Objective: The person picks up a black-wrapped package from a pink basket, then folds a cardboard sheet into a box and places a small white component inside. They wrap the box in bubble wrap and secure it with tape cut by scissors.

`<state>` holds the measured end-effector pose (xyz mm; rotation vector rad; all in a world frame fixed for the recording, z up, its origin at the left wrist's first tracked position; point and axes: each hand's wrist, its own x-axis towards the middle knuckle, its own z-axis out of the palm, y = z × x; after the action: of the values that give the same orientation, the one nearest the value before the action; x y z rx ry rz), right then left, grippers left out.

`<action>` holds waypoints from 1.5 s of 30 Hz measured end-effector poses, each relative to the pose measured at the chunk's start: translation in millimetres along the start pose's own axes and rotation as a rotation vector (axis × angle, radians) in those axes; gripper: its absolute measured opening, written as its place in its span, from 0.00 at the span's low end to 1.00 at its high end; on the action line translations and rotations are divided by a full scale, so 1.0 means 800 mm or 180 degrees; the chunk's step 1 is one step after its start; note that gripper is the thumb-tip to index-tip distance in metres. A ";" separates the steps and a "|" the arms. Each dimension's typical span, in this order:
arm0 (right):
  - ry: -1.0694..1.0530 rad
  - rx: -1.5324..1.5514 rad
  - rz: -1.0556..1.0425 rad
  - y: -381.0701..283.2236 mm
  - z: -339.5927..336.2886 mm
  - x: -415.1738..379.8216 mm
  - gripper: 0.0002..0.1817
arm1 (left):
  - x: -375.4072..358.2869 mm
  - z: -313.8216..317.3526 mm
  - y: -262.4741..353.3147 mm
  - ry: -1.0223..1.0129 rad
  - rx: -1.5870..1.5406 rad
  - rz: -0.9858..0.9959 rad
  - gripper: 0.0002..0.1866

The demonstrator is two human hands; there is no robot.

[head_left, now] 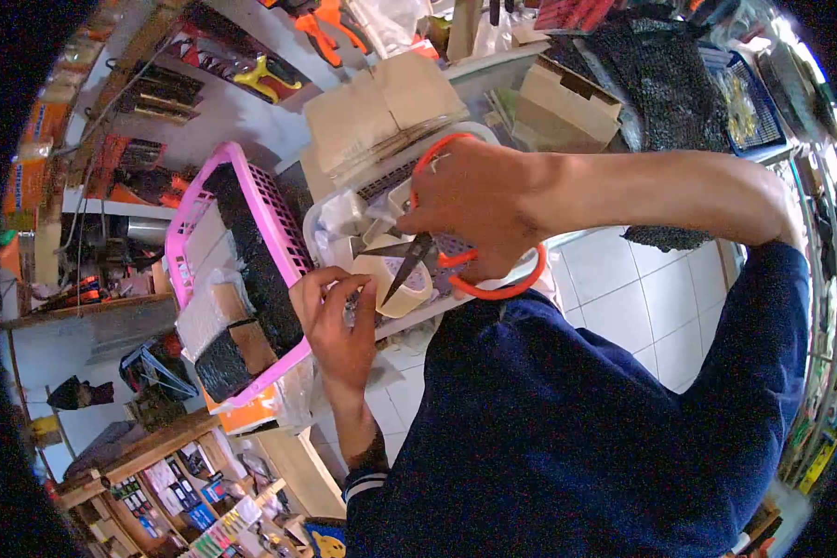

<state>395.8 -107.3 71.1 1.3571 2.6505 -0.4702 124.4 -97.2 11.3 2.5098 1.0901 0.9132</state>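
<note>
My right hand [493,200] grips a pair of scissors [411,259] with orange handles, the fingers through the loops. Its dark blades are spread apart and point left, towards my left hand. My left hand [337,325] is closed in a pinch just left of the blade tips; a small shiny bit shows between its fingers, too small to name. Below the blades, a roll of cream-coloured tape [402,302] lies in a white plastic basket [409,323] among other pale items.
To the left stands a pink plastic basket [239,181] with wrapped packages. Folded cardboard [381,107] lies behind the white basket, and an open cardboard box [567,107] is at the back right. Orange-handled pliers [318,33] hang at the top. Tiled floor [646,288] shows at right.
</note>
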 end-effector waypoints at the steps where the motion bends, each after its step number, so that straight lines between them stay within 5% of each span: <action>1: 0.0049 -0.0043 -0.0096 0.000 0.001 0.004 0.39 | 0.000 -0.001 -0.001 -0.0011 0.0036 0.0040 0.06; 5: 0.0546 -0.0121 -0.0434 0.007 0.022 0.016 0.39 | -0.002 0.000 -0.007 0.0065 0.0098 0.0179 0.07; 32: 0.0274 -0.0160 -0.0602 0.001 0.008 0.032 0.25 | -0.005 0.000 -0.005 0.0166 0.0028 0.0017 0.07; 38: 0.0361 -0.0382 -0.0569 0.006 0.006 0.030 0.24 | -0.007 -0.001 -0.018 0.0322 -0.0805 -0.0571 0.04; 45: 0.0203 -0.0562 -0.0328 0.004 0.009 0.035 0.32 | -0.008 -0.016 -0.007 0.0618 -0.2806 -0.1141 0.19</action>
<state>381.7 -86.1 56.5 1.2085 2.7472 -0.2002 109.6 -98.5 16.1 1.4887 0.8693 1.1979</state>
